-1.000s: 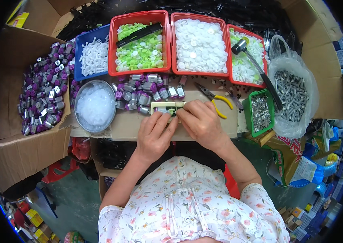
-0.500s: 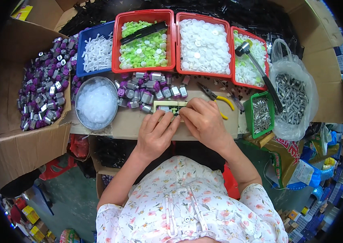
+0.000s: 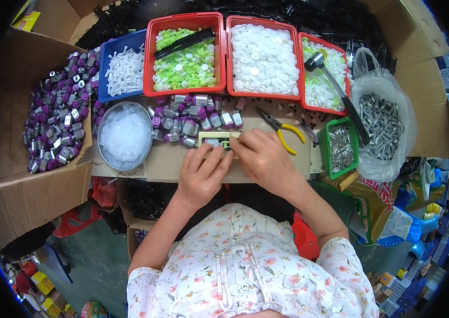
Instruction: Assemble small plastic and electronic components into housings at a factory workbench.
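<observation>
A small cream plastic housing (image 3: pixel 204 136) lies on the cardboard work surface in front of me, with a silvery motor and a green part showing inside it. Along its near edge rest the bent fingers of my left hand (image 3: pixel 201 174), closed and steadying it. At its right end, my right hand (image 3: pixel 267 159) is closed in a pinch and covers that end; whatever sits between the fingertips is hidden. Just beyond the housing lies a loose pile of purple-and-silver motors (image 3: pixel 190 117). Yellow-handled pliers (image 3: pixel 283 130) lie beside my right hand.
Behind stand a blue bin (image 3: pixel 102 79) of white pieces and red bins (image 3: pixel 223 58) of white and green pieces. A clear bowl (image 3: pixel 149 139) is left; a green tray (image 3: pixel 326 153) of metal pins, a hammer (image 3: pixel 354 116) and a bag of metal parts (image 3: pixel 380 127) are right.
My right fingers have shifted slightly at the housing's right end, and my right forearm has swung a little outward. My left hand stays on the near edge.
</observation>
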`<action>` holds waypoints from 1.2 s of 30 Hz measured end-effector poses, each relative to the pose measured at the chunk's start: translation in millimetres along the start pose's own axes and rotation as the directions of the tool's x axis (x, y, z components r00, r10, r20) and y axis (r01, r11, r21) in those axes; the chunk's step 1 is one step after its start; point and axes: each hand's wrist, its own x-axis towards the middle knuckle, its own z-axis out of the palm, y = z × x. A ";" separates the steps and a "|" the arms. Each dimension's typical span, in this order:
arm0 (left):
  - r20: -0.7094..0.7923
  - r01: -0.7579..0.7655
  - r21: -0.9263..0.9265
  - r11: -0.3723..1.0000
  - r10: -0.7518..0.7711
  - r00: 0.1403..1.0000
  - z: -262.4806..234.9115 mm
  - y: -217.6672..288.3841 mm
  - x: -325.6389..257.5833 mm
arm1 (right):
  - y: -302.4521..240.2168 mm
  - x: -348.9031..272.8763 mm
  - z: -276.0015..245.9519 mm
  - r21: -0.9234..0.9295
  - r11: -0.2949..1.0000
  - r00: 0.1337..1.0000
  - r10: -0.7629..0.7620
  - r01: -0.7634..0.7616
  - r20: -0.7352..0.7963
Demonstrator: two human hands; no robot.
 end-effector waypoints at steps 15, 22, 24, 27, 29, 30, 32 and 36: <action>0.040 0.019 -0.016 1.000 -0.018 0.999 -6.5 4.2 3.8 | 14.8 -21.0 -43.9 -0.022 0.984 0.969 0.169 -0.176 -0.181; 0.052 0.087 -0.143 0.986 -0.081 0.995 -16.1 9.9 47.2 | 62.2 -104.9 -102.4 -0.276 0.739 0.785 0.537 -0.614 -0.310; 0.082 0.050 -0.165 0.985 -0.037 0.996 -10.0 9.8 71.7 | 67.2 -115.8 -100.9 -0.272 0.708 0.756 0.582 -0.652 -0.300; 0.076 -0.008 -0.224 0.974 0.026 0.997 9.0 13.2 111.2 | 73.1 -116.7 -98.5 -0.234 0.744 0.774 0.557 -0.626 -0.302; 0.075 -0.056 -0.260 0.964 0.077 0.994 29.1 18.1 137.4 | 75.9 -116.3 -98.6 -0.248 0.735 0.770 0.558 -0.632 -0.308; 0.067 -0.088 -0.266 0.960 0.110 0.992 37.2 21.3 148.4 | 76.8 -114.9 -98.1 -0.263 0.739 0.781 0.547 -0.620 -0.302; 0.061 -0.130 -0.276 0.952 0.152 0.986 55.8 24.9 170.2 | 77.7 -113.9 -99.8 -0.244 0.745 0.777 0.543 -0.621 -0.318; 0.096 -0.200 -0.224 0.954 0.226 0.969 95.8 29.0 198.2 | 77.4 -115.1 -104.4 -0.136 0.777 0.758 0.534 -0.615 -0.373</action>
